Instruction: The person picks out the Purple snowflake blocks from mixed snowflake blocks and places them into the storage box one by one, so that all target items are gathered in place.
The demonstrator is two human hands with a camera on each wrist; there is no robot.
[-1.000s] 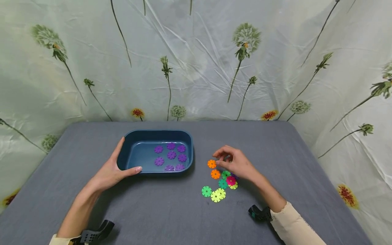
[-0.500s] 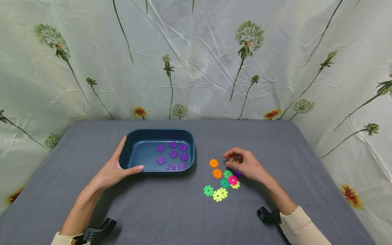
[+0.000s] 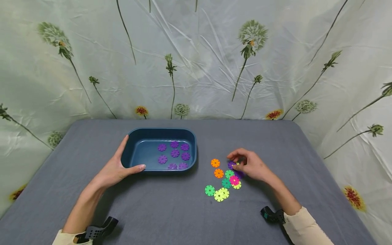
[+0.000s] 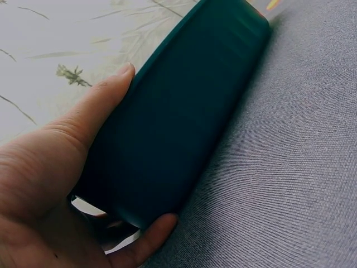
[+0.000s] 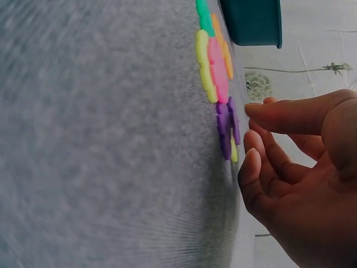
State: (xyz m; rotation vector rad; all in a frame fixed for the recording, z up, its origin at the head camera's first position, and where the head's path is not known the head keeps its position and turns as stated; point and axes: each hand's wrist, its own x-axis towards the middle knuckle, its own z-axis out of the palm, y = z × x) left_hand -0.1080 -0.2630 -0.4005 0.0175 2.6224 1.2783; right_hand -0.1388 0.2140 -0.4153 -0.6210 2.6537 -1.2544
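Observation:
My left hand [image 3: 117,170] grips the left end of a dark blue tub [image 3: 130,166], thumb along its front wall and fingers round the corner. Flat inside the tub, mostly toward its right side, lie several purple notched discs [image 3: 175,153]. My right hand [image 3: 252,165] hovers low at the back of a loose cluster of coloured discs, thumb and fingers bent and apart. Just under its fingertips sits a purple snowflake disc [image 3: 231,165], and another purple disc [image 5: 223,131] lies beside it in the right wrist view. Nothing shows between the fingers.
Left of that hand are two orange discs [image 3: 218,173]. Nearer me lie green discs [image 3: 209,190], a pink one [image 3: 234,180] overlapping a yellow one, and a yellow pair [image 3: 221,195]. A grey cloth [image 3: 171,211] covers the table, with a flowered curtain [image 3: 202,68] behind.
My right hand has shifted right, away from the orange discs to the purple ones, and a purple disc now shows by its fingertips. The left hand keeps its hold on the tub.

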